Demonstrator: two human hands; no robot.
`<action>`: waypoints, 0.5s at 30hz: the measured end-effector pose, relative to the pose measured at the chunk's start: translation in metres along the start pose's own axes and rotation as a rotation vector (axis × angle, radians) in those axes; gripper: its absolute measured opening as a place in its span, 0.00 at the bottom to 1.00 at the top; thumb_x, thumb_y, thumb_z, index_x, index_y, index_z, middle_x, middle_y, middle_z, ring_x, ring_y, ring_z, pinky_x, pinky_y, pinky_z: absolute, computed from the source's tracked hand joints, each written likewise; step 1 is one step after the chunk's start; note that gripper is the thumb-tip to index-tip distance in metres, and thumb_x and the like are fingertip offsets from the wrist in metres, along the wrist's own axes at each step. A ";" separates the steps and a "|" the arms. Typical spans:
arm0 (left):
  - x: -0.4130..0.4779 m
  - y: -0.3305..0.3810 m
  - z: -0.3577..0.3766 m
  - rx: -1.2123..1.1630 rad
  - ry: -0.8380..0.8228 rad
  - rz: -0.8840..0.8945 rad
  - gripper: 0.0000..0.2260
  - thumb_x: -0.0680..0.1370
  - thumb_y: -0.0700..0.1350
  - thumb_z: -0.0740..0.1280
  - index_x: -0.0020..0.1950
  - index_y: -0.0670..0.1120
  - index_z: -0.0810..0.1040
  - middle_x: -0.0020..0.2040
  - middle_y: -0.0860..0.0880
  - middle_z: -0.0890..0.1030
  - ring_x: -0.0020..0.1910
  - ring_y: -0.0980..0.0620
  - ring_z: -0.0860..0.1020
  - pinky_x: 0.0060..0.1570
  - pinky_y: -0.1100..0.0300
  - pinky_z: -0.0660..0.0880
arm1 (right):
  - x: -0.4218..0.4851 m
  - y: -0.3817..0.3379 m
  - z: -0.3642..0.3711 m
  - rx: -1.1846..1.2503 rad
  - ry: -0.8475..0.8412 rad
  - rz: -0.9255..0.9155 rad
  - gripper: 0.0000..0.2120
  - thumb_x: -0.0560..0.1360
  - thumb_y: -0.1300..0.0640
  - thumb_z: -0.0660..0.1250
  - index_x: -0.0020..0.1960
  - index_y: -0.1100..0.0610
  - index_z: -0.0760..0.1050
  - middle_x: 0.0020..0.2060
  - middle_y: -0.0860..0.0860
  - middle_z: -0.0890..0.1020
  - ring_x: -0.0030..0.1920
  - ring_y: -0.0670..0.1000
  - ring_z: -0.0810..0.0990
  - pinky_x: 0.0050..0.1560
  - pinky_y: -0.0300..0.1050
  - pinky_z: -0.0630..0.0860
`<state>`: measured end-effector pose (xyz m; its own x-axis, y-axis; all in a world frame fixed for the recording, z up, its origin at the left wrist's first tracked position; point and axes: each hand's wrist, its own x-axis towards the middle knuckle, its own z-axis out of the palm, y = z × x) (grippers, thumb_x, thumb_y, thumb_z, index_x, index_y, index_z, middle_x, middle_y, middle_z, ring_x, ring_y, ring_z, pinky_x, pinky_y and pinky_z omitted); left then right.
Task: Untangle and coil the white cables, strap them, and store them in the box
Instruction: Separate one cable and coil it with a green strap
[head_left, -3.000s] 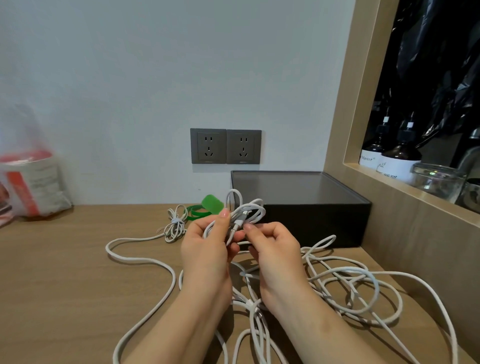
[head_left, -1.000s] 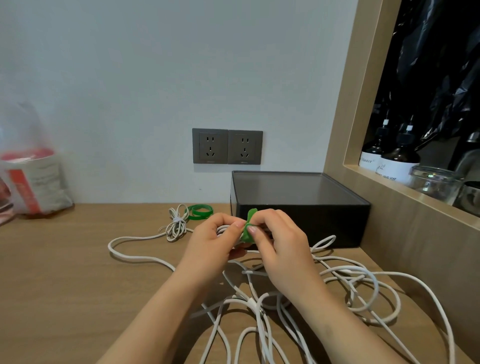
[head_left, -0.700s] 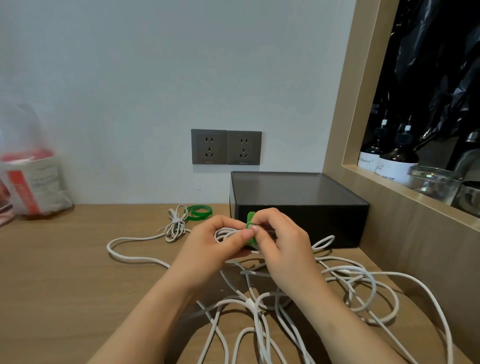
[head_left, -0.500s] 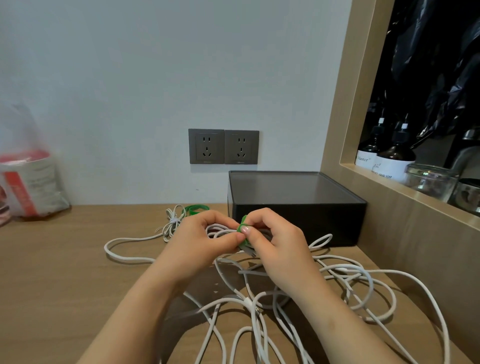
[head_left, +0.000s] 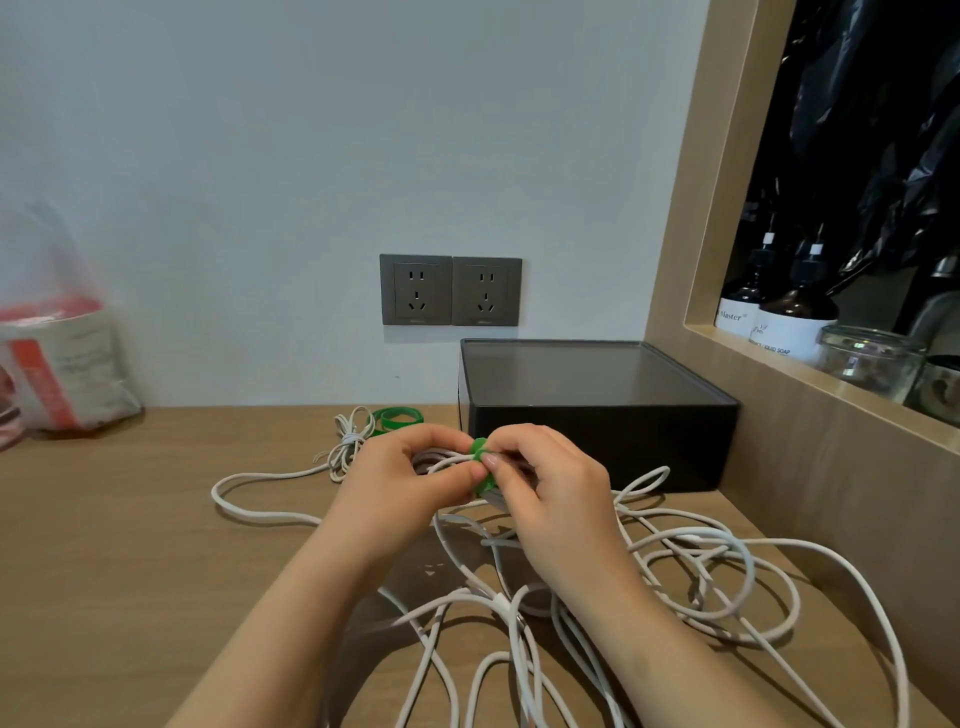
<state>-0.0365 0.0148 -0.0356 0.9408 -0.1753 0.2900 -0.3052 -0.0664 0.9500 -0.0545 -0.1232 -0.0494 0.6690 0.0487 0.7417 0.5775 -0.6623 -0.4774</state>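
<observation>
My left hand (head_left: 402, 486) holds a small coil of white cable (head_left: 441, 460) just in front of the black box (head_left: 597, 410). A green strap (head_left: 480, 467) is wrapped around that coil, and my right hand (head_left: 550, 486) pinches the strap with thumb and forefinger. Most of the coil is hidden by my fingers. A loose tangle of white cables (head_left: 691, 566) spreads over the wooden table (head_left: 104, 545) below and right of my hands. A small tied cable bundle (head_left: 350, 441) lies to the left, near more green straps (head_left: 397, 418).
The black box stands closed against the wall, under two grey wall sockets (head_left: 449, 290). A wooden shelf frame (head_left: 810, 410) on the right holds soap bottles (head_left: 795, 317) and a glass jar (head_left: 867, 361). A plastic bag (head_left: 57, 364) sits at the far left.
Three seconds ago both hands held the bare coil. Since then the green strap came into my right hand and has been wound tighter around the coil, which sank a little towards the table.
</observation>
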 end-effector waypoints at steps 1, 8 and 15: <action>0.000 -0.001 0.000 -0.001 0.010 0.008 0.06 0.70 0.36 0.73 0.41 0.47 0.82 0.38 0.49 0.84 0.40 0.52 0.83 0.43 0.59 0.81 | 0.000 0.000 0.000 -0.001 0.012 -0.003 0.06 0.74 0.63 0.67 0.48 0.55 0.79 0.41 0.41 0.76 0.43 0.37 0.75 0.49 0.26 0.71; 0.001 -0.005 0.004 -0.024 0.037 0.007 0.06 0.71 0.38 0.72 0.42 0.49 0.82 0.42 0.47 0.84 0.45 0.47 0.83 0.51 0.50 0.80 | 0.004 -0.007 -0.010 0.224 -0.008 0.178 0.10 0.73 0.61 0.68 0.41 0.45 0.75 0.37 0.38 0.78 0.46 0.33 0.76 0.42 0.24 0.72; 0.000 -0.007 0.011 -0.040 0.095 -0.001 0.06 0.74 0.39 0.70 0.41 0.50 0.82 0.40 0.51 0.83 0.44 0.49 0.82 0.47 0.53 0.81 | 0.003 -0.004 -0.010 0.234 -0.112 0.235 0.08 0.76 0.58 0.64 0.43 0.44 0.74 0.41 0.40 0.79 0.48 0.34 0.75 0.44 0.27 0.74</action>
<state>-0.0361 0.0045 -0.0432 0.9513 -0.0807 0.2974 -0.3004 -0.0273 0.9534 -0.0594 -0.1279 -0.0403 0.8360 0.0062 0.5487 0.4849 -0.4765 -0.7333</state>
